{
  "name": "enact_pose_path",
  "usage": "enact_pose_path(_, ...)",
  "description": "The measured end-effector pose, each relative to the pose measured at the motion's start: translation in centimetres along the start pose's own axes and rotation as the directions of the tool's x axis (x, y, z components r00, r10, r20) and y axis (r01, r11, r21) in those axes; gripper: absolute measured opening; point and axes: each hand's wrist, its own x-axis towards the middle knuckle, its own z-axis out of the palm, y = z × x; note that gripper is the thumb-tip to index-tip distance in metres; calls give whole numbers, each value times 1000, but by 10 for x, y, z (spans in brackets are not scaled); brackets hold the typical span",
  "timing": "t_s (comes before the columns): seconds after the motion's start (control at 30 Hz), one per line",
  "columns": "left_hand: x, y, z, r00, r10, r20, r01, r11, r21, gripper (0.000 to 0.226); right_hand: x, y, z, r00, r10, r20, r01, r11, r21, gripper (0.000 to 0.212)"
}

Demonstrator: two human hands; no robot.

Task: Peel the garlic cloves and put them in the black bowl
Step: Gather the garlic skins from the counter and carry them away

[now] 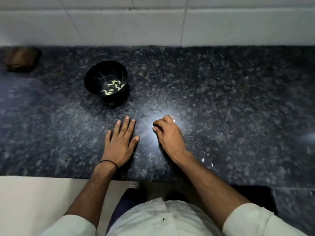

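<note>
The black bowl stands on the dark granite counter, left of centre, with several peeled pale garlic cloves lying in its bottom. My left hand rests flat on the counter below the bowl, fingers straight and spread, holding nothing. My right hand sits just to its right in a bright patch of light. Its fingers are curled down, and a small pale scrap of garlic shows at their far side. What else lies under that palm is hidden.
A brown rounded object sits at the far left by the white tiled wall. A few white skin flecks lie to the right of my right forearm. The counter's front edge runs just below my wrists.
</note>
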Motion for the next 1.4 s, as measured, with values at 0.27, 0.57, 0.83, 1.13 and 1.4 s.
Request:
enact_pose_path(0.27, 4, 4, -8, 998, -39, 52, 41, 998, -37, 62, 1, -3, 1, 987, -86, 134, 119, 958, -262, 11)
enact_pose_path(0.57, 18, -8, -32, 966, -178, -188, 55, 850, -523, 34, 48, -32, -14, 1000, -7, 9, 6, 992, 124, 8)
enact_pose_path(0.83, 28, -35, -41, 972, -233, 15, 234, 970, -67, 75, 147, -108, -5, 987, -158, 11, 152, 967, 205, 8)
enact_pose_path(1.13, 35, -41, -52, 971, -214, 104, 221, 973, -65, 77, 161, -115, 8, 992, -120, 25, 116, 985, 132, 29)
enact_pose_path(1.4, 36, -34, -53, 977, -200, -71, 180, 957, -228, 58, 98, -50, -34, 980, 121, -160, -89, 977, 193, 15)
